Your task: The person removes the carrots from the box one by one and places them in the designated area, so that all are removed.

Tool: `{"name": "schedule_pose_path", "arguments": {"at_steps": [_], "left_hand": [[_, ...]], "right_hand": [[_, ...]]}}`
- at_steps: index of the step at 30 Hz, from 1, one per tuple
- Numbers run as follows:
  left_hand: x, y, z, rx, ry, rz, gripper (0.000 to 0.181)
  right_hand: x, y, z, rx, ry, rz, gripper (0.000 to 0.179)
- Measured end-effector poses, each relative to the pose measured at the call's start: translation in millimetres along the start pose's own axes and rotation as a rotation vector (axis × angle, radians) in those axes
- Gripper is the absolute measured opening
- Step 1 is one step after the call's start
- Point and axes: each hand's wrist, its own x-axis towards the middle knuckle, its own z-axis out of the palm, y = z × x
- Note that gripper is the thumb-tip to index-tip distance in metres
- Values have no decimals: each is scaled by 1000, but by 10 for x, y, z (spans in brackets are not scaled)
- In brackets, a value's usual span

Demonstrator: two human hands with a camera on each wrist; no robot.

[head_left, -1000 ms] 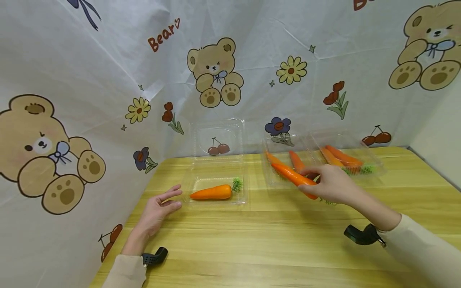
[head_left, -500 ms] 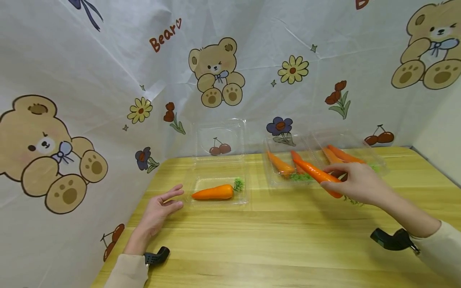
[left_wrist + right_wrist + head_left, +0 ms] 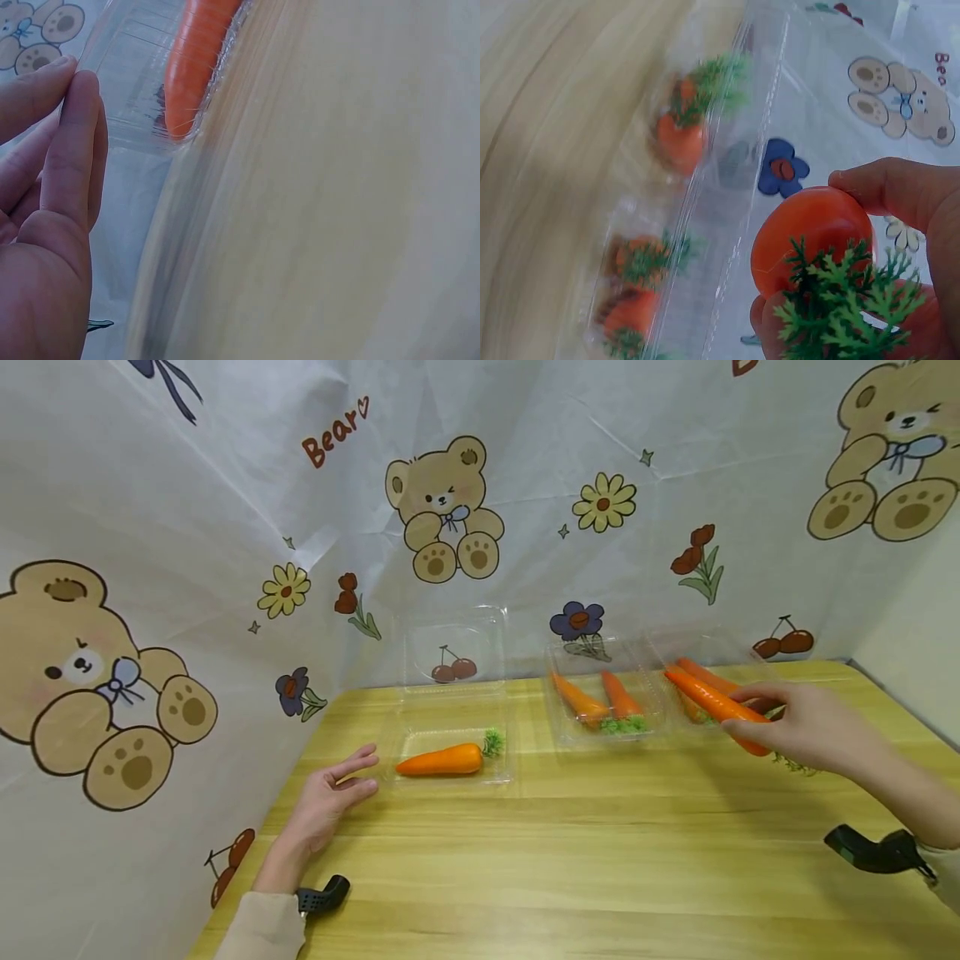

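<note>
In the head view my right hand [image 3: 798,727] pinches an orange carrot [image 3: 712,697] near its leafy end, over the right-hand clear box. The right wrist view shows the held carrot's rounded top [image 3: 810,232] between thumb and fingers, its green leaves [image 3: 847,300] in front. My left hand [image 3: 326,802] stays beside the left edge of an open clear plastic box [image 3: 450,781], fingers extended and thumb apart. A single carrot [image 3: 442,760] lies in that box. From the left wrist, the fingertips [image 3: 79,86] overlap the box's clear edge [image 3: 112,45].
A clear box [image 3: 558,735] in the middle holds two carrots [image 3: 581,697] with green tops. More carrots [image 3: 705,675] lie in the right-hand clear box [image 3: 660,647], partly hidden by the held one. A bear-printed cloth [image 3: 525,427] hangs behind the wooden table [image 3: 525,860].
My right hand has carried the carrot rightward, from over the middle box to over the right-hand box, uncovering the carrots in the middle box. The left hand has stayed in place.
</note>
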Motion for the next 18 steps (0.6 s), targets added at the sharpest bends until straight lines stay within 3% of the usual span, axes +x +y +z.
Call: {"name": "schedule_pose_path", "arguments": {"at_steps": [4, 18], "left_hand": [[-14, 10, 6, -9, 5, -4, 61], [-18, -2, -19, -20, -3, 4, 62]], "right_hand": [[37, 161, -69, -22, 1, 48, 64], [7, 634, -280, -115, 125, 183, 75]]}}
